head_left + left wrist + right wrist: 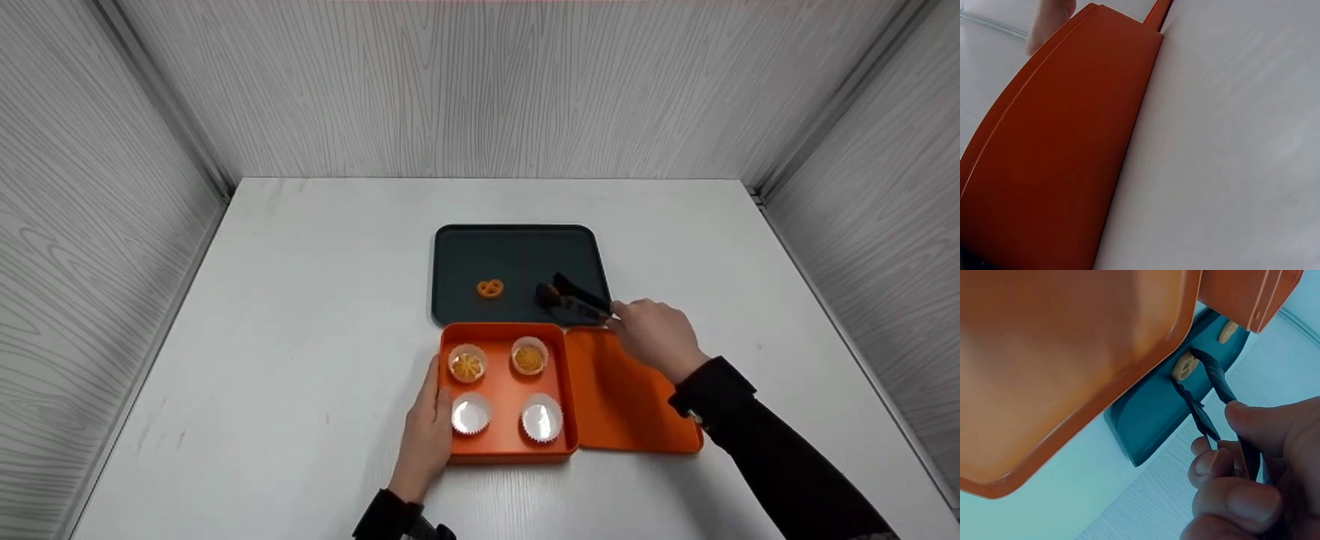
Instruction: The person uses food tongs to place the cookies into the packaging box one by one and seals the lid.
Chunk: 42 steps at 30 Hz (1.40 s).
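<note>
Pretzel-shaped golden cookie between black tongs

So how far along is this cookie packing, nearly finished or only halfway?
About halfway. Two paper cups at the back of the orange box already hold cookies. The right hand grips black tongs closed around a third cookie on the dark tray, while the left hand rests against the box's side. Two empty cups at the front and a pretzel-shaped cookie remain.
</note>
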Each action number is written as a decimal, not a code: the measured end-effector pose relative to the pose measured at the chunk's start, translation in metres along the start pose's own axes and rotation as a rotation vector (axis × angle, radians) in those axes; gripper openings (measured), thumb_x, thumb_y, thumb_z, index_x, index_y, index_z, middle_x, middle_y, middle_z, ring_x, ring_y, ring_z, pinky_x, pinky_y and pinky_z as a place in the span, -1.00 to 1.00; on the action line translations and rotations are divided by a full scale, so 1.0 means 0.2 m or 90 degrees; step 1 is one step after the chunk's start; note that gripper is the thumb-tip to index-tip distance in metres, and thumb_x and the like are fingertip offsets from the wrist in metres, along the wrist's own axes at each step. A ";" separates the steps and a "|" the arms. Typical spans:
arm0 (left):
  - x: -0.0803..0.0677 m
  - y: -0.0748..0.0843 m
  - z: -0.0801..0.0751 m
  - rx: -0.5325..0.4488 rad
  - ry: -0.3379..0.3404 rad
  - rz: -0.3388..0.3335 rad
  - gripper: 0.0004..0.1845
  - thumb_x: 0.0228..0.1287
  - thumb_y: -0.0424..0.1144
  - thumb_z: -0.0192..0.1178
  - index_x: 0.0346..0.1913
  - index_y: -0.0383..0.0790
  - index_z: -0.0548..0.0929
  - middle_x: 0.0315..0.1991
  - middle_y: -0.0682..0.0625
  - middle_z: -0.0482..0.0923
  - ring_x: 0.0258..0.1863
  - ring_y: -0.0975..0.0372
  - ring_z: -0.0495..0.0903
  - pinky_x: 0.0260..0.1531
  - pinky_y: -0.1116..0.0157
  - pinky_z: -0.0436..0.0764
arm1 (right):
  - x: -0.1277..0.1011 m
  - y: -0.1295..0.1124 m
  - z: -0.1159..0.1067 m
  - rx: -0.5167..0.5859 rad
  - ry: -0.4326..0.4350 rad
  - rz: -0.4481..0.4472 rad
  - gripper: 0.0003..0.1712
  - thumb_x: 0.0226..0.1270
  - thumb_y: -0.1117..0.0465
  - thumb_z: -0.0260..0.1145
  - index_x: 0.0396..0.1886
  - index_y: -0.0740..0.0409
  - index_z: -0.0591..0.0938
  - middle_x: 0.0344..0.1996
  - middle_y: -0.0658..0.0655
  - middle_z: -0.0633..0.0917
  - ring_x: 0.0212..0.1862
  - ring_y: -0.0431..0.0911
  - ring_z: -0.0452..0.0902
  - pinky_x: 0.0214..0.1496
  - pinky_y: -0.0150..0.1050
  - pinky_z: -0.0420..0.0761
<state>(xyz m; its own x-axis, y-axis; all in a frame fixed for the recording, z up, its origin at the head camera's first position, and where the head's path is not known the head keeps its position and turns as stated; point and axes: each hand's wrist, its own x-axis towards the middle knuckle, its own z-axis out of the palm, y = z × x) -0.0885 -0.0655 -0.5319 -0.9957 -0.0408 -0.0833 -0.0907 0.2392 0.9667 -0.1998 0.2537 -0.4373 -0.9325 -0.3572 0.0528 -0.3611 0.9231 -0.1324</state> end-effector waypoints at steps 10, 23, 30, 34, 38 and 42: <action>-0.01 0.00 0.00 0.019 0.004 0.011 -0.38 0.69 -0.15 -0.17 0.66 -0.17 0.01 0.63 -0.07 0.05 0.60 0.08 0.06 0.56 -0.03 0.08 | -0.01 0.02 -0.01 0.014 -0.038 0.033 -0.76 0.48 0.16 0.31 -0.05 0.24 0.72 -0.36 0.24 0.74 -0.36 0.09 0.61 -0.28 0.02 0.68; -0.01 0.00 0.00 0.015 -0.002 0.000 -0.39 0.69 -0.16 -0.18 0.66 -0.16 0.00 0.64 -0.06 0.03 0.61 0.08 0.04 0.57 -0.03 0.07 | 0.16 0.00 -0.21 -0.022 -0.165 0.015 -0.73 0.48 0.11 0.28 -0.31 0.18 0.76 -0.57 0.10 0.62 -0.48 -0.01 0.53 -0.46 -0.11 0.55; -0.01 0.01 0.00 0.016 0.000 0.006 -0.39 0.69 -0.19 -0.18 0.66 -0.18 0.00 0.64 -0.09 0.04 0.60 0.06 0.05 0.56 -0.04 0.08 | 0.27 -0.08 -0.33 -0.062 -0.218 0.037 -0.52 0.43 0.02 0.29 -0.70 0.07 0.49 -0.69 -0.02 0.26 -0.54 -0.05 0.38 -0.50 -0.18 0.38; -0.01 0.01 0.00 0.017 0.000 0.006 -0.39 0.69 -0.20 -0.18 0.66 -0.19 0.00 0.64 -0.10 0.03 0.61 0.05 0.04 0.56 -0.05 0.07 | 0.31 -0.12 -0.36 -0.084 -0.219 0.024 -0.54 0.41 0.05 0.30 -0.69 0.05 0.45 -0.66 0.02 0.32 -0.52 -0.03 0.39 -0.47 -0.15 0.41; -0.01 0.00 0.00 0.017 0.002 0.003 -0.39 0.68 -0.19 -0.17 0.66 -0.17 0.01 0.63 -0.08 0.05 0.60 0.06 0.06 0.56 -0.04 0.08 | 0.32 -0.13 -0.36 -0.088 -0.220 0.014 -0.60 0.42 0.08 0.32 -0.62 0.10 0.55 -0.63 0.07 0.44 -0.49 0.00 0.46 -0.43 -0.12 0.49; -0.01 0.00 0.00 0.021 0.007 0.006 -0.39 0.68 -0.20 -0.15 0.66 -0.17 0.03 0.63 -0.09 0.07 0.59 0.04 0.08 0.55 -0.06 0.10 | 0.31 -0.12 -0.35 -0.082 -0.210 0.008 -0.60 0.44 0.06 0.34 -0.60 0.10 0.56 -0.64 0.07 0.47 -0.48 0.00 0.50 -0.41 -0.10 0.54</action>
<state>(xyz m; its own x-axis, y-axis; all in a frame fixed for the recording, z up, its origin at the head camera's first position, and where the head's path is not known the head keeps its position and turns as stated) -0.0867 -0.0654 -0.5317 -0.9962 -0.0491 -0.0719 -0.0825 0.2709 0.9591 -0.2486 0.2190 -0.3612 -0.8944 -0.3536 -0.2740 -0.3666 0.9304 -0.0038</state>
